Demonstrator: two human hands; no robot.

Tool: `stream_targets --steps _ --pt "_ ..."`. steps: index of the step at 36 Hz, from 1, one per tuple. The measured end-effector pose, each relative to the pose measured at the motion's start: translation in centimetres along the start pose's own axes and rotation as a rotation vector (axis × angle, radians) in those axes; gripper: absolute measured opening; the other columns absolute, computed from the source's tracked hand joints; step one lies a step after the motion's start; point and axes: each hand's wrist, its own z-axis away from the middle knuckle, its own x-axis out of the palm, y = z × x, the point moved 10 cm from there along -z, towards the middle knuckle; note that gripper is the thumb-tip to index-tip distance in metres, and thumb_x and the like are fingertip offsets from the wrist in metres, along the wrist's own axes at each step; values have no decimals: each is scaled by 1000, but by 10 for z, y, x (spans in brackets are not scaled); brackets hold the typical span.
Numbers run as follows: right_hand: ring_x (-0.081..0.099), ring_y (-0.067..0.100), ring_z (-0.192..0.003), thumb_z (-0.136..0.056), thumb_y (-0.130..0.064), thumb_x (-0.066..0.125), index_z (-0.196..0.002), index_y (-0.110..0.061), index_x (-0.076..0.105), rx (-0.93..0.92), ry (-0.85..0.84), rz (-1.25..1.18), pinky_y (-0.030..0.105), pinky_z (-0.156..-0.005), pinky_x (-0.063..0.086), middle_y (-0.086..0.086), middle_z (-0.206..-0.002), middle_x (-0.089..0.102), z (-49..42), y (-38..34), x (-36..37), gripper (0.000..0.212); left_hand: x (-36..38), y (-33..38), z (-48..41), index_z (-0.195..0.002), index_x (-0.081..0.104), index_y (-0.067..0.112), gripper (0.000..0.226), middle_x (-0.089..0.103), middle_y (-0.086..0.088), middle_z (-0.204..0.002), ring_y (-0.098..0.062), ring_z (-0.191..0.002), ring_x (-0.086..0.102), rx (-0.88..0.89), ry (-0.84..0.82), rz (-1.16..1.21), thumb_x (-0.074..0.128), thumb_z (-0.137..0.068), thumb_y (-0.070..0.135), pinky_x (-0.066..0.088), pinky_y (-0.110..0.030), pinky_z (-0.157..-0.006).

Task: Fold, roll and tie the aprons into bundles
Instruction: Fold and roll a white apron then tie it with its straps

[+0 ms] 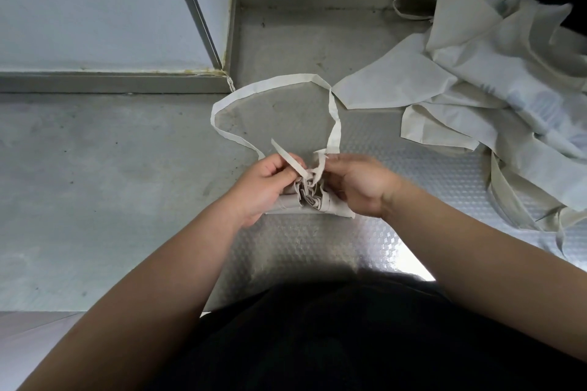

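Both forearms reach in over the table (95,168). The left hand (265,187) and the right hand (360,189) each pinch a strap end (287,157) just above the bundle (313,205), which lies between them. Beyond the bundle a loop (276,82) lies flat, and a pile (470,73) of loose aprons sprawls to its right.

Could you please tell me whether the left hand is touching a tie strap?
Touching. The head view shows the left hand pinching the tie strap above the rolled apron; the right hand pinches the other strap.

Steel counter (127,168): rolled apron bundle (309,201), loose apron heap (476,89).
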Motion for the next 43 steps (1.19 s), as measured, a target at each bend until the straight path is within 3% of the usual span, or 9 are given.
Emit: stream_targets --steps 5,11,15,19,29,33,37,40,43 --pt "54 10 -49 -94 0 50 -81 -18 49 -62 87 -102 18 -46 47 3 -68 54 3 -3 -8 22 1 -2 1 -91 59 12 20 62 4 -80 4 -70 60 -19 -15 49 42 -98 2 49 -13 -70" --pt "33 14 -56 -94 3 42 -80 -18 52 -87 153 -196 26 -56 17 1 -65 53 6 -7 -22 27 -3 -3 1 -84 56 9 20 69 7 -73 0 -66 60 -73 -5 156 42 -98 6 45 -10 -54" --pt "31 13 -56 -94 6 40 -83 -12 54 -110 202 -315 28 -61 8 3 -64 51 11 -5 -25 25 -13 -7 -4 -84 55 18 18 66 9 -69 -7 -72 46 -94 63 142 47 -95 5 32 -18 -61" --pt "34 12 -52 -94 4 38 -91 -20 56 -123 266 -367 24 -50 26 -4 -58 45 11 -1 -41 31 -20 -10 -6 -85 54 17 19 57 8 -61 -6 -65 50 -162 115 284 43 -95 6 30 -22 -62" --pt "42 11 -48 -93 6 43 -84 -13 57 -212 436 -358 23 -53 31 -1 -56 49 21 -1 -47 25 -25 -12 -4 -84 54 20 14 52 9 -57 -5 -62 53 -140 150 414 49 -94 12 34 -22 -63" --pt "61 16 -63 -84 -7 66 -80 -16 58 -292 478 103 29 -65 52 1 -69 63 28 -6 -45 14 -25 -11 -3 -83 52 23 18 54 11 -61 -2 -64 54 -143 171 411 45 -95 12 31 -25 -68" --pt "53 15 -78 -87 -18 64 -90 -14 65 -398 578 815 17 -59 31 -2 -84 58 35 -18 -43 5 -31 -16 -1 -84 54 21 19 48 10 -52 -8 -65 50 -183 226 529 41 -97 13 33 -26 -71" --pt "53 21 -88 -92 -27 60 -92 -8 65 -472 584 933 19 -66 28 7 -94 60 37 -24 -39 20 -38 -20 3 -84 55 17 19 44 7 -47 -13 -69 52 -201 264 613 43 -98 14 43 -27 -77" --pt "45 22 -81 -97 -24 48 -81 -9 53 -506 544 1022 24 -63 24 6 -80 54 39 -29 -31 23 -42 -20 6 -84 54 12 17 43 1 -56 -13 -64 50 -173 290 611 44 -97 9 51 -28 -74"
